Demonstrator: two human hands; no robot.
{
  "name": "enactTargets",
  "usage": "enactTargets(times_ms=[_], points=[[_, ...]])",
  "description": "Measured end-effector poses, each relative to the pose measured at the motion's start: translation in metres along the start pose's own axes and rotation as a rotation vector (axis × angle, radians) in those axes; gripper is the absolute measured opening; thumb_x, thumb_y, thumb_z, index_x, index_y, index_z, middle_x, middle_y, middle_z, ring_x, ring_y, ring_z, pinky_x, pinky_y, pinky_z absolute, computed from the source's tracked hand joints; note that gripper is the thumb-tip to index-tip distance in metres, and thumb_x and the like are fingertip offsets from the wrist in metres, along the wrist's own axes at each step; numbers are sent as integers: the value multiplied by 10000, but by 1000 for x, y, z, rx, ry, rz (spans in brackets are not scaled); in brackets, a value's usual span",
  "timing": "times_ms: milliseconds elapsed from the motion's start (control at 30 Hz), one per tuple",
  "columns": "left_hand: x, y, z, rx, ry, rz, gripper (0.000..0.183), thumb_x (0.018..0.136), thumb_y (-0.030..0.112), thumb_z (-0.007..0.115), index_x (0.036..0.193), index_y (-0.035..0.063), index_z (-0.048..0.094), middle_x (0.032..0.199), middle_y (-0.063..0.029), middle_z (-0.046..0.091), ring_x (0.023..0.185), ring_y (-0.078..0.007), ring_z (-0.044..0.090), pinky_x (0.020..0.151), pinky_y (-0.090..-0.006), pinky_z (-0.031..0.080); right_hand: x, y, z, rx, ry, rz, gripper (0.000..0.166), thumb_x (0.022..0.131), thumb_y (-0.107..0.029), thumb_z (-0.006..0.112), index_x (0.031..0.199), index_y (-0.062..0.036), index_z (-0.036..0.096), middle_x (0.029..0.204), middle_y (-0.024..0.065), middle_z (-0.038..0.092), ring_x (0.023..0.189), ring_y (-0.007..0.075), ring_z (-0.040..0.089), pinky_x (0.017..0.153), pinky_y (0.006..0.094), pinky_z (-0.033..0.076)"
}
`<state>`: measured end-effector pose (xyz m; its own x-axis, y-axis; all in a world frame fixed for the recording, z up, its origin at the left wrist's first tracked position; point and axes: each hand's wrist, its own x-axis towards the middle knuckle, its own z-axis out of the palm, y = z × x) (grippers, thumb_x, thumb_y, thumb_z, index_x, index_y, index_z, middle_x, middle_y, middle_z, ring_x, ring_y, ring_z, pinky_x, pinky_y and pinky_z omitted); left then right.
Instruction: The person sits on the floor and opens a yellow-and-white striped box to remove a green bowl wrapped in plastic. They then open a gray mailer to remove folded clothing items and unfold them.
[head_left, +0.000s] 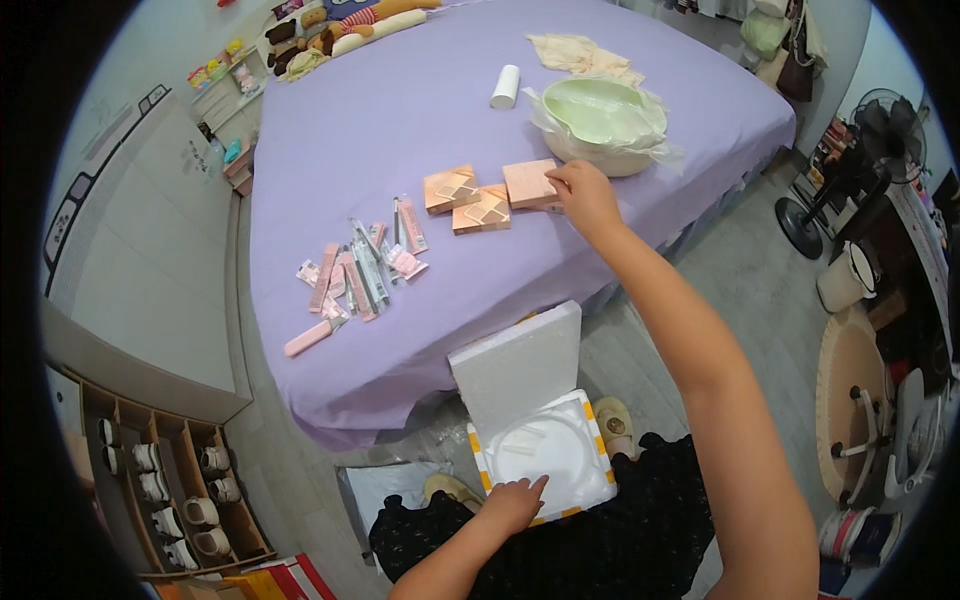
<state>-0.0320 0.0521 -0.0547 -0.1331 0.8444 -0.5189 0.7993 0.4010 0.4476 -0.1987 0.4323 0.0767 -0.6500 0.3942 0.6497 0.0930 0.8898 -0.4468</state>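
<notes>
My right hand (581, 193) reaches over the bed and pinches the edge of a pink square box (529, 182), beside two boxes of cosmetic palettes (451, 189). Over the open foam-lined box (551, 442) on the floor is my left hand (516, 501), one finger extended, holding nothing. The foam lid (519, 367) leans upright against the bed's side. Slim pink and clear packets (356, 276) lie in a pile on the purple bedsheet (375, 150), with a pink-handled tool (309, 337) near them. A pale green basin (600, 112) wrapped in clear plastic stands behind the boxes.
A white cylinder (505, 87) and cream cloth (581, 56) are on the bed. A grey plastic bag (390, 487) lies by my left foot. At the left is a shoe rack (176, 480); a black fan (889, 135) and white bucket (846, 279) stand at the right.
</notes>
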Motion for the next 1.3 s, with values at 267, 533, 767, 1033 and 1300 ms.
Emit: enactTargets(times_ms=[267,533,767,1033,1300], points=[[-4,-2,-11,16,40,-11,504,868,245,520,1321,81,372,997,-157,573,852,-320,589,731,-419,468,28,10,36,-81,-214,216,140,721,-179,678,805,-67,690,836,144,622,835,307,594,750,405,470],[-1,-6,4,51,107,1,490,862,243,523,1309,84,397,956,-141,580,837,-304,586,714,-415,461,32,-6,46,-382,-237,22,138,776,-168,623,858,-58,629,883,113,607,867,298,572,766,402,446],[-6,-8,-1,73,67,-130,437,847,267,551,1224,58,478,883,-122,604,815,-297,599,682,-401,474,-221,-66,0,124,-557,-315,98,758,-151,612,813,-71,597,780,103,590,756,290,561,684,380,435],[-15,-8,-12,18,70,-138,348,859,251,542,1109,10,525,838,-152,605,787,-324,601,669,-415,480,-313,-18,25,18,-761,265,164,838,-181,541,899,-56,628,777,122,640,695,278,611,680,395,476],[-22,-14,-9,-7,22,-242,280,871,274,515,940,5,551,855,-168,618,814,-333,601,700,-435,473,-232,41,36,714,-271,1043,479,924,-444,391,1126,-47,567,1124,92,592,1083,222,502,936,318,343]])
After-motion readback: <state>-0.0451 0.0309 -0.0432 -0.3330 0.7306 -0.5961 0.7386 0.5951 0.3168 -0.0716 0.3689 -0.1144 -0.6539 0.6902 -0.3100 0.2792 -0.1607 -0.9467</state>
